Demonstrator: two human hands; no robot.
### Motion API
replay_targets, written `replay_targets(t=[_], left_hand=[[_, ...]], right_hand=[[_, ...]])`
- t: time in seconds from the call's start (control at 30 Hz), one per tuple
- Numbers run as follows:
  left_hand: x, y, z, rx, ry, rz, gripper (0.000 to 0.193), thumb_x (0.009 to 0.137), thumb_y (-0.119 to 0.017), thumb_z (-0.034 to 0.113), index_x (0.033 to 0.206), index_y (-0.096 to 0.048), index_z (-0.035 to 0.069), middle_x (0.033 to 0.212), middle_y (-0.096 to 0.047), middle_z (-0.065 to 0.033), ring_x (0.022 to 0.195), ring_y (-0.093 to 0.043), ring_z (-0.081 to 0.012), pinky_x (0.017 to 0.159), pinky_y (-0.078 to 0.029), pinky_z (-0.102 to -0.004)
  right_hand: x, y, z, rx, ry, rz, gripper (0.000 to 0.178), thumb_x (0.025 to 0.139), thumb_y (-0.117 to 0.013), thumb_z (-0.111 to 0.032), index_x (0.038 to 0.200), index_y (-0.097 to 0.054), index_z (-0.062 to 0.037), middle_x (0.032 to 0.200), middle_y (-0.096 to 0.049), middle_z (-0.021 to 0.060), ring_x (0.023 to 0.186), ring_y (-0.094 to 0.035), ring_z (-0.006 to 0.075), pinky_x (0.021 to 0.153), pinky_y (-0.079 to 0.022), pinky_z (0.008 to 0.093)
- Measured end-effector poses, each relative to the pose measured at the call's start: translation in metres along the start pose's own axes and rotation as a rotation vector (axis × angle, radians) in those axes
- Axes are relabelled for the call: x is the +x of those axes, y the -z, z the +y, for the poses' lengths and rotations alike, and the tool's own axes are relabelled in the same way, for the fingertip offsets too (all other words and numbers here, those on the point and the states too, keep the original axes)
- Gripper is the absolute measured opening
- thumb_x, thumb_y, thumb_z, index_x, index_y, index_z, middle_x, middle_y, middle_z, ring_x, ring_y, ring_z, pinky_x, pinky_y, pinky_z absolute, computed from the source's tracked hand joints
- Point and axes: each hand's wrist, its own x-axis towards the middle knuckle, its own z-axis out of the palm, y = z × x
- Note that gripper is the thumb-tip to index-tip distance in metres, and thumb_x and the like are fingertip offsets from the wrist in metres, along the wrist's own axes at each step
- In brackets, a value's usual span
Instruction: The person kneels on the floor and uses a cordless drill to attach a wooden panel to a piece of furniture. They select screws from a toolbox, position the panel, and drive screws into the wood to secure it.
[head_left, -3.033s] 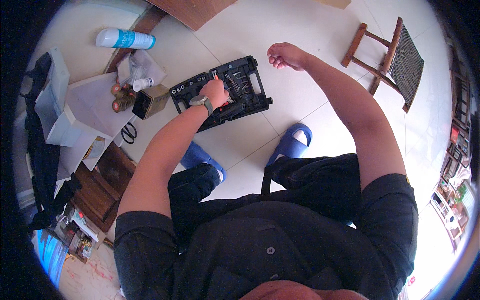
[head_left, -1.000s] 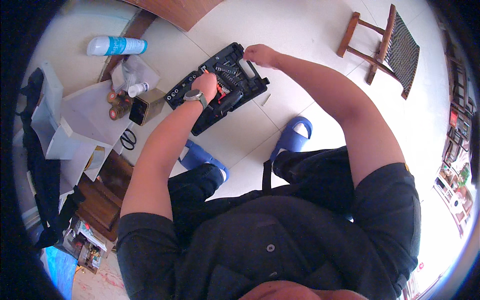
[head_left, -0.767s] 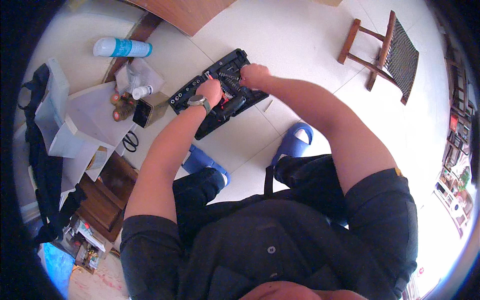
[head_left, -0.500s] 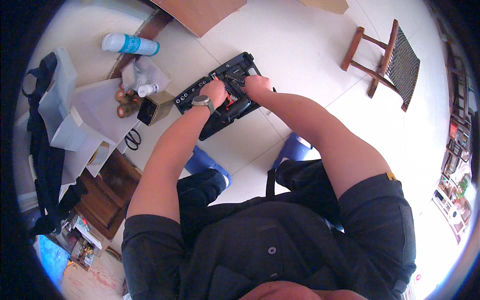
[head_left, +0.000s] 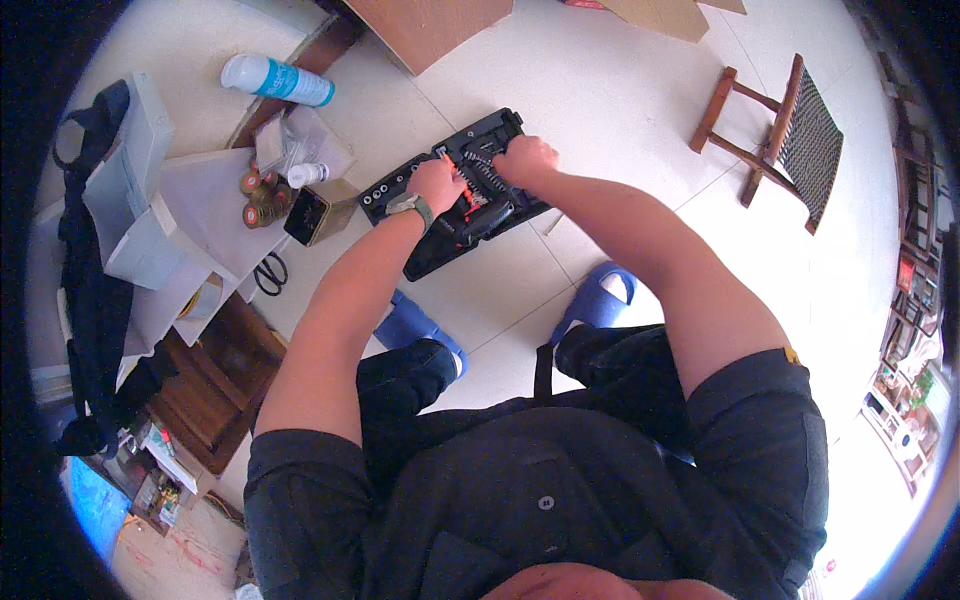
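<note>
A black tool case [head_left: 428, 258] lies opened out on the pale floor in front of my feet. Chrome sockets [head_left: 378, 190] line its left part, and small bits with orange-red pieces [head_left: 468, 198] fill the middle. A black screwdriver-like handle [head_left: 490, 218] rests in the near half. My left hand [head_left: 437, 184], with a watch on the wrist, is closed over the middle of the case; what its fingers hold is hidden. At the case's far right side my right hand [head_left: 527, 160] is curled closed, and I cannot make out anything in it.
Left of the case stand an open box [head_left: 322, 214], several brown-capped jars [head_left: 262, 200], a small white bottle [head_left: 307, 175] and a white-and-blue spray can [head_left: 278, 80]. A folding stool [head_left: 770, 140] is at the right. Cardboard [head_left: 430, 28] lies at the far side.
My right hand has shifted slightly right and up from the bits, uncovering more of them. My left hand stays over the middle of the case. The whole view has shifted a little.
</note>
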Motion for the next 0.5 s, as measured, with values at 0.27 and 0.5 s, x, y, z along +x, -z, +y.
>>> replay_targets(t=[0.27, 0.5], left_hand=[[-0.004, 0.021, 0.068, -0.885, 0.216, -0.044, 0.030, 0.087, -0.059, 0.025, 0.066, -0.063, 0.004, 0.055, -0.058, -0.0037, 0.046, -0.054, -0.0119, 0.043, -0.043, -0.0281], [-0.007, 0.020, 0.090, -1.133, 0.178, -0.062, 0.023, 0.090, -0.057, 0.019, 0.075, -0.060, 0.003, 0.063, -0.060, -0.0032, 0.052, -0.053, -0.0087, 0.044, -0.041, -0.0243]], right_hand=[[0.029, 0.018, 0.048, 0.891, 0.044, -0.504, 0.025, 0.083, -0.052, -0.027, 0.071, -0.059, -0.0056, 0.062, -0.057, 0.0069, 0.058, -0.054, 0.0184, 0.053, -0.043, 0.0329], [0.002, 0.015, 0.040, 0.953, 0.178, -0.676, 0.018, 0.086, -0.048, -0.021, 0.073, -0.053, -0.0086, 0.065, -0.052, 0.0026, 0.056, -0.049, 0.0139, 0.052, -0.039, 0.0277]])
